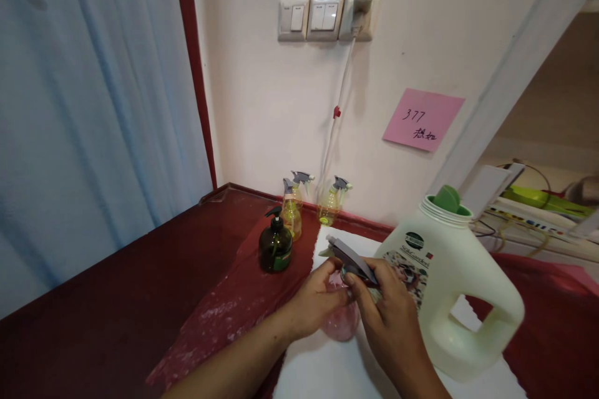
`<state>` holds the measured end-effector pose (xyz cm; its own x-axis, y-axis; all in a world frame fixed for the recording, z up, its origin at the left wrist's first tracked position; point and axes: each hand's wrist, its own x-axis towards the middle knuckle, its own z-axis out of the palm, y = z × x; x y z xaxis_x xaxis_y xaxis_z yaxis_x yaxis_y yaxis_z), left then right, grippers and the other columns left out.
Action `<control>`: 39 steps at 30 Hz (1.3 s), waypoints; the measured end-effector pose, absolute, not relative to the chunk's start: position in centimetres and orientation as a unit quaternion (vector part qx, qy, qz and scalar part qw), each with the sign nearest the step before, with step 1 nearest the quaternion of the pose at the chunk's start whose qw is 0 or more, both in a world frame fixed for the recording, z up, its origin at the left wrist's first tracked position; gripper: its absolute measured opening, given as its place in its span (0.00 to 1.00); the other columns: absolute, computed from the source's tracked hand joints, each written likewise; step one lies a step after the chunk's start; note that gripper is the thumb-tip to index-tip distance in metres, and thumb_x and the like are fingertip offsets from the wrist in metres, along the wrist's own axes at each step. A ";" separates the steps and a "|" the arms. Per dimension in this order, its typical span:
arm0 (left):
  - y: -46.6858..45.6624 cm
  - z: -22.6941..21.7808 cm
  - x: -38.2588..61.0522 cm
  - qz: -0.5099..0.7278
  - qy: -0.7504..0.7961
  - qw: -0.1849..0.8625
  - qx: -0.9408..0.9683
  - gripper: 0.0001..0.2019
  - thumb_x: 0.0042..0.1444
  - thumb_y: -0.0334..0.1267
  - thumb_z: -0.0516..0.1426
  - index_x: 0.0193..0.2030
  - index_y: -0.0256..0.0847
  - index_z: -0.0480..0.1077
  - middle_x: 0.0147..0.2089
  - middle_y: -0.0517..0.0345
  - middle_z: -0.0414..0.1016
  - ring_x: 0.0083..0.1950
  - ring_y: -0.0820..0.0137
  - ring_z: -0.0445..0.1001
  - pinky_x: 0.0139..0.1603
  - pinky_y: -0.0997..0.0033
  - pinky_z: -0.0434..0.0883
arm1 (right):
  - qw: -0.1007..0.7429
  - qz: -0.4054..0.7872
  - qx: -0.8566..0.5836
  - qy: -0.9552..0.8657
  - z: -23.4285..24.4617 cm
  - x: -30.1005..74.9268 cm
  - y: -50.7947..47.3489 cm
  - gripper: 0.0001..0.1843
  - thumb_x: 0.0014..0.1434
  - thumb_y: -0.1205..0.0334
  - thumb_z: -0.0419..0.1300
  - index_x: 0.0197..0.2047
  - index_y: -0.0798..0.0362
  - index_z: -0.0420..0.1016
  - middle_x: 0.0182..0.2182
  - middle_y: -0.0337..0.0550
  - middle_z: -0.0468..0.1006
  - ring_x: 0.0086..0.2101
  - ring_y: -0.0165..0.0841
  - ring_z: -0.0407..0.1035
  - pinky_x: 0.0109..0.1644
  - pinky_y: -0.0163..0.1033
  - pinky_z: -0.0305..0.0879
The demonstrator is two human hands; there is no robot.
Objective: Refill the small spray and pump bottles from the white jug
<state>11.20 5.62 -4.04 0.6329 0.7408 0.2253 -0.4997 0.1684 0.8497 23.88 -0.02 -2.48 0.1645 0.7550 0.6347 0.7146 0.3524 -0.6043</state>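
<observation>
A small pink spray bottle (340, 323) stands on a white cloth (327, 368). My left hand (314, 302) is wrapped round the bottle's body. My right hand (386, 312) pinches the grey trigger spray head (350, 257) at the bottle's top. Close on the right stands a big white detergent jug (461, 290) with a green cap (447, 199) and a handle facing me.
A dark green pump bottle (275, 243) and two yellow spray bottles (292, 209) (333, 201) stand near the wall on the dark red table (116, 299). A white cable (337, 106) hangs from a wall socket. Cables and a power strip (538, 215) lie at right.
</observation>
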 end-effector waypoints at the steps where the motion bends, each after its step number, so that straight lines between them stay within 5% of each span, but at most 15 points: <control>1: 5.6 -4.0 11.2 0.412 0.122 0.754 0.497 0.22 0.49 0.41 0.71 0.48 0.40 0.69 0.46 0.53 0.77 0.52 0.60 0.75 0.56 0.61 0.65 | 0.509 0.021 -0.569 -0.646 -2.5 23.9 0.0 0.07 0.67 0.56 0.55 0.44 0.47 0.71 0.38 0.40 0.75 0.40 0.37 0.70 0.45 0.42 0.62; 30: 5.8 -4.7 11.2 0.413 0.134 0.739 0.515 0.24 0.50 0.44 0.70 0.50 0.40 0.70 0.49 0.52 0.75 0.56 0.57 0.71 0.57 0.60 0.63 | 0.505 0.057 -0.581 -0.636 -2.2 23.9 0.1 0.10 0.67 0.53 0.54 0.45 0.48 0.72 0.38 0.41 0.75 0.40 0.39 0.69 0.44 0.44 0.62; 39: 6.1 -5.1 11.1 0.411 0.140 0.734 0.522 0.21 0.52 0.42 0.69 0.48 0.40 0.69 0.46 0.55 0.74 0.51 0.61 0.73 0.53 0.62 0.65 | 0.502 0.063 -0.580 -0.639 -2.1 24.1 0.0 0.10 0.66 0.53 0.55 0.45 0.48 0.72 0.39 0.41 0.75 0.41 0.39 0.69 0.45 0.45 0.62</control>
<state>11.14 6.06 -5.05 0.6222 0.7502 0.2239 -0.4569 0.1156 0.8820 24.14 0.05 -2.06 0.1755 0.8042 0.5679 0.6778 0.3196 -0.6621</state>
